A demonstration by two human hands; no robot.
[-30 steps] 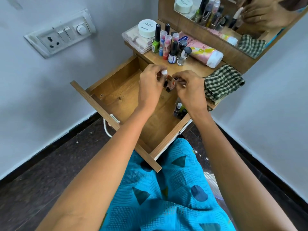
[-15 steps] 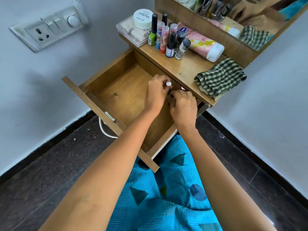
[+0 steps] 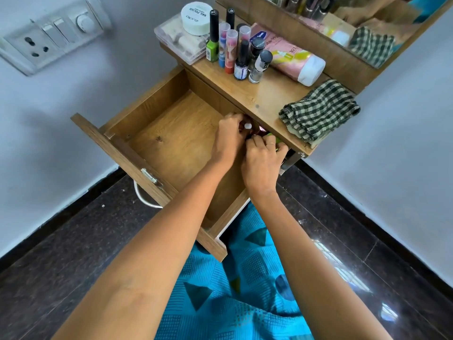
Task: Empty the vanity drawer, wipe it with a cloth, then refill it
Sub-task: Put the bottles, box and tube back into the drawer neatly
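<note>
The wooden vanity drawer (image 3: pixel 171 133) is pulled out, with most of its floor bare. Both hands are at its back right corner, under the edge of the vanity top (image 3: pixel 264 99). My left hand (image 3: pixel 229 138) pinches a small white-capped bottle (image 3: pixel 248 125). My right hand (image 3: pixel 262 165) curls over a cluster of small bottles, of which a green one (image 3: pixel 275 141) and a reddish cap show past the fingers. The rest of the cluster is hidden by the hands. A green checked cloth (image 3: pixel 318 111) lies folded on the vanity top's right end.
On the vanity top stand several nail polish bottles and tubes (image 3: pixel 241 57), a pink tube (image 3: pixel 294 60) lying down, a white jar (image 3: pixel 196 18) on a clear box (image 3: pixel 181 42), and a mirror (image 3: pixel 343 20) behind. A wall socket panel (image 3: pixel 49 38) is left. A white cable (image 3: pixel 144 197) hangs below the drawer front.
Both hands have gone down from above the drawer into its back right corner, still holding the small bottles. The view has shifted with the head.
</note>
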